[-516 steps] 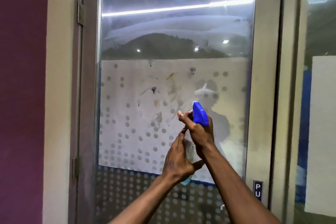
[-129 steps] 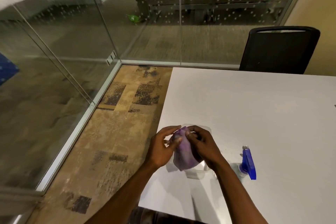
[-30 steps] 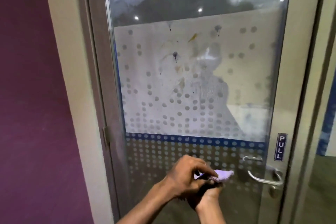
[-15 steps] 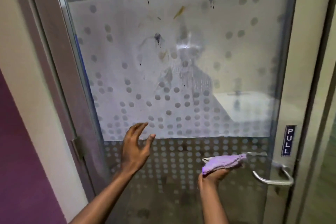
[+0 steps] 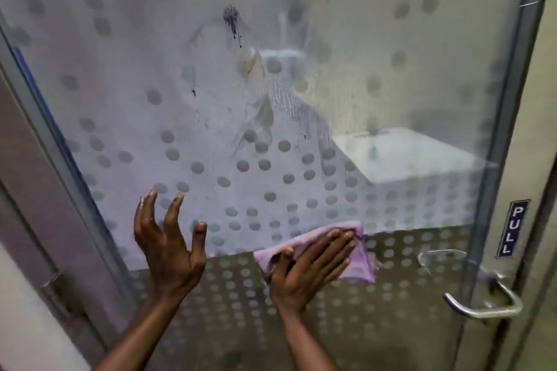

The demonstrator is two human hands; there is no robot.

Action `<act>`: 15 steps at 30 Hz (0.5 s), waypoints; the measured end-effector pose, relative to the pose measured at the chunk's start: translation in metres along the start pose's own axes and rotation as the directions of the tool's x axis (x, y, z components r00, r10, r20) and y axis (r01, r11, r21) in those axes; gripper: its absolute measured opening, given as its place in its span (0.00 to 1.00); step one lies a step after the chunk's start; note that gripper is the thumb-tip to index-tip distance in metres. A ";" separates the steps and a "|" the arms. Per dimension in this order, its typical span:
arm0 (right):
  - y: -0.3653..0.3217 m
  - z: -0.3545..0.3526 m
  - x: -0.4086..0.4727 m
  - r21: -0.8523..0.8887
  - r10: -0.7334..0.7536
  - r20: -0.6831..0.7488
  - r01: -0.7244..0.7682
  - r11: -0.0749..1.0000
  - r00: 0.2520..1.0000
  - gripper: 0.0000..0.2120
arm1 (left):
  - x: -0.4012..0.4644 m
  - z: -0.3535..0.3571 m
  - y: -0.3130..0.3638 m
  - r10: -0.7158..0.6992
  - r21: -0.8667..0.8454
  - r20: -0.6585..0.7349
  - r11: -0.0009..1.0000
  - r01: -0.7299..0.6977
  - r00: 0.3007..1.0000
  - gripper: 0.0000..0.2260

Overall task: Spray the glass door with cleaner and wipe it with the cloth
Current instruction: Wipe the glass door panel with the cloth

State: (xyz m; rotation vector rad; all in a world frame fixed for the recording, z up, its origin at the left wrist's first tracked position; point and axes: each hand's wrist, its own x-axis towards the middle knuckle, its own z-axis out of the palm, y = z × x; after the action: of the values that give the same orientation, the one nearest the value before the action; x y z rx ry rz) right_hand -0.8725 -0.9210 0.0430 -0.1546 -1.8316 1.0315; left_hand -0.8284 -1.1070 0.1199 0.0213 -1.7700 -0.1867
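Head cam: right hand (image 5: pixel 313 265) is pressing the purple cloth (image 5: pixel 357 262) flat on the glass door (image 5: pixel 391 99), fingers straight, low down by the frosted band's bottom edge. Left hand (image 5: pixel 168 247) is hovering w/ fingers spread, holding nothing. The smears (image 5: pixel 256 69) are lying well above & a bit left of the cloth, so I'd judge the right hand is sweeping upward next.

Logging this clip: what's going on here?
A person is cleaning a glass door. The right hand presses a purple cloth flat on the lower glass, left of the handle. The left hand is open and empty. Smears higher up are not yet wiped.
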 end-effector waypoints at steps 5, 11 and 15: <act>0.032 0.016 -0.030 -0.080 -0.587 0.299 0.632 0.771 0.753 0.42 | -0.008 0.018 -0.022 -0.049 0.033 -0.092 0.998 0.052 0.995 0.24; 0.044 -0.001 0.041 -0.206 -0.441 0.066 0.445 0.872 0.895 0.40 | -0.013 0.036 -0.032 0.027 0.061 -0.072 0.998 -0.023 0.997 0.27; 0.010 -0.026 0.121 -0.178 -0.014 -0.214 -0.025 0.984 0.977 0.39 | -0.017 0.044 -0.035 0.094 0.103 -0.062 0.991 -0.087 0.994 0.30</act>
State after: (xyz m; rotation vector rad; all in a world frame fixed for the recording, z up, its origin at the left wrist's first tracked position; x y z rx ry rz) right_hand -0.9161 -0.8373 0.1234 -0.3663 -1.7244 0.8181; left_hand -0.8705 -1.1341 0.0898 0.0194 -1.7086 -0.0310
